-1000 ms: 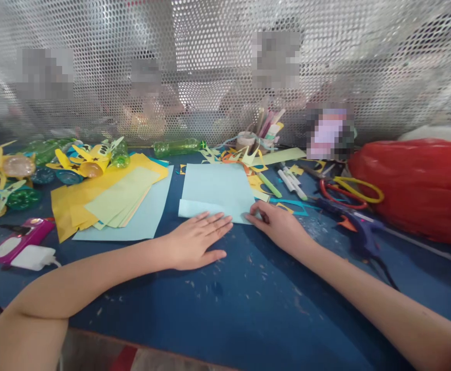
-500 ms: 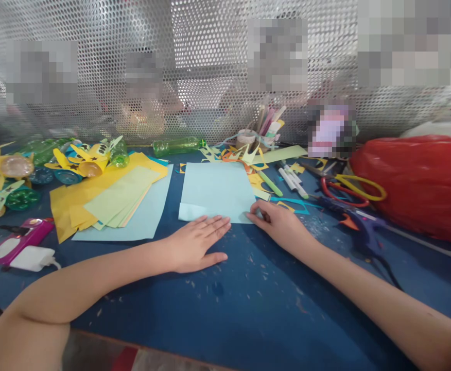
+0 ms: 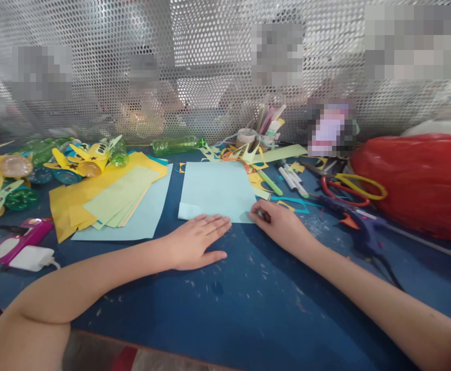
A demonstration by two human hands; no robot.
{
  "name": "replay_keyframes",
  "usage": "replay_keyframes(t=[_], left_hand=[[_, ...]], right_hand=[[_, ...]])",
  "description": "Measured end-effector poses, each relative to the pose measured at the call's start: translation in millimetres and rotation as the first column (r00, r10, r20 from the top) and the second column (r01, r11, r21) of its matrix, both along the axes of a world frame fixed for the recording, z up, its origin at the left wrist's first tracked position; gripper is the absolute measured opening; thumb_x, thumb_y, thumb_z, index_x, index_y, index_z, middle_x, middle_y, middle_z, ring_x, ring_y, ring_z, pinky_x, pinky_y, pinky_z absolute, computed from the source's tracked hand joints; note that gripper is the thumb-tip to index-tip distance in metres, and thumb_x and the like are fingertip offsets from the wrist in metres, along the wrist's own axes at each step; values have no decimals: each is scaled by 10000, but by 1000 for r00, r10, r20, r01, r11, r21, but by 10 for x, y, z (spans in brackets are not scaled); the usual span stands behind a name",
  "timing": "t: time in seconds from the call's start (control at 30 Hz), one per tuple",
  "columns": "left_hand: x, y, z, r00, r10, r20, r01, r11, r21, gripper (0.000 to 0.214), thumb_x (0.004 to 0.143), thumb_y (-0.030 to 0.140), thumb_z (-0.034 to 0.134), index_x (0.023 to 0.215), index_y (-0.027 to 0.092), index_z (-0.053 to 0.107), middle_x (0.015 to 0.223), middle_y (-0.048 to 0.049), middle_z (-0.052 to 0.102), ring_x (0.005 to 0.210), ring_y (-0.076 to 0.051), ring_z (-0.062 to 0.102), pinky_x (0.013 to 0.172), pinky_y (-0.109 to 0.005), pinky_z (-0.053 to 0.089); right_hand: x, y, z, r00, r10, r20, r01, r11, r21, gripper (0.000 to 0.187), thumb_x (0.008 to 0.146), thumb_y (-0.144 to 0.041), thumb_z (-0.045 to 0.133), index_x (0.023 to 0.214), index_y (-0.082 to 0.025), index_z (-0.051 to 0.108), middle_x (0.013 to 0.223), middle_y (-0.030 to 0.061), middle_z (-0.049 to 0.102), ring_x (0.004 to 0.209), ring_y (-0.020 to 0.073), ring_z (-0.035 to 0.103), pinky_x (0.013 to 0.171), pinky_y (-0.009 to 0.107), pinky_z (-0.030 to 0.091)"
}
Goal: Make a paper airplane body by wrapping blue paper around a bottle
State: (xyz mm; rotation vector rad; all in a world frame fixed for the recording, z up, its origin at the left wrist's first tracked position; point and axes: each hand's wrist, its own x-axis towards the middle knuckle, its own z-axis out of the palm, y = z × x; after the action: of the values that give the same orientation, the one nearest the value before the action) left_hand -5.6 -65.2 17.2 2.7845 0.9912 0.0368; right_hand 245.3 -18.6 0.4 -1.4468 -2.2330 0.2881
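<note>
A light blue sheet of paper (image 3: 218, 185) lies on the blue table (image 3: 225, 314), with a narrow strip folded up along its near edge. My left hand (image 3: 198, 242) rests flat across that fold, fingers spread and pointing right. At the sheet's near right corner, my right hand (image 3: 275, 221) has thumb and forefinger pinched on the paper. Left of the sheet lies a stack of yellow, pale green and light blue papers (image 3: 121, 201). Just beyond my right hand are yellow and blue paper scraps (image 3: 295, 204).
A purple power strip (image 3: 20, 239) with a white plug is at left, near bottle-and-paper figures (image 3: 90, 162). A green bottle (image 3: 179, 145) lies at the back. Markers (image 3: 291, 180), scissors (image 3: 360, 188), a glue gun (image 3: 364, 226) and a red plastic bag (image 3: 414, 180) occupy the right side.
Almost nothing differs. Both hands keep their places on the paper; the left hand appears very slightly higher, and the view has shifted a little.
</note>
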Motion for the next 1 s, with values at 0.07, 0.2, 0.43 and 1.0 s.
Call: replay_keyframes(t=[0.07, 0.2, 0.43, 1.0], left_hand=[[6, 5, -3, 1000, 2, 6, -2, 1000, 14, 669, 968, 562, 214, 1495, 151, 232, 1561, -86, 249, 1450, -204, 202, 1186, -378, 144], [15, 20, -6, 1000, -6, 1, 6, 1000, 29, 667, 971, 553, 222, 1488, 133, 247, 1556, -90, 267, 1438, -221, 235, 1177, -384, 162], [10, 25, -17, 999, -12, 45, 11, 1000, 26, 656, 967, 547, 263, 1478, 136, 272, 1546, -100, 294, 1436, -225, 242, 1175, -399, 170], [52, 25, -17, 999, 19, 45, -20, 1000, 23, 706, 923, 587, 347, 1442, 109, 347, 1513, -134, 348, 1416, -252, 292, 1162, -446, 192]], right_hand=[[-2, -4, 8, 1000, 2, 0, -2, 1000, -1, 125, 863, -313, 498, 789, -219, 533, 599, -6, 518, 554, 162, 505, 552, 272, 383], [-5, -13, 22, 1000, 6, 17, -6, 1000, 10, 104, 856, -282, 488, 788, -214, 530, 622, 5, 525, 580, 168, 513, 563, 278, 389], [4, -7, 0, 999, 30, 40, -32, 998, 46, 93, 861, -245, 477, 789, -213, 528, 654, 21, 548, 617, 181, 531, 583, 294, 419], [-58, -205, 57, 876, 344, 339, -466, 787, 405, 270, 932, -261, 498, 1139, -261, 672, 1050, 76, 649, 1036, 228, 561, 1007, 442, 396]])
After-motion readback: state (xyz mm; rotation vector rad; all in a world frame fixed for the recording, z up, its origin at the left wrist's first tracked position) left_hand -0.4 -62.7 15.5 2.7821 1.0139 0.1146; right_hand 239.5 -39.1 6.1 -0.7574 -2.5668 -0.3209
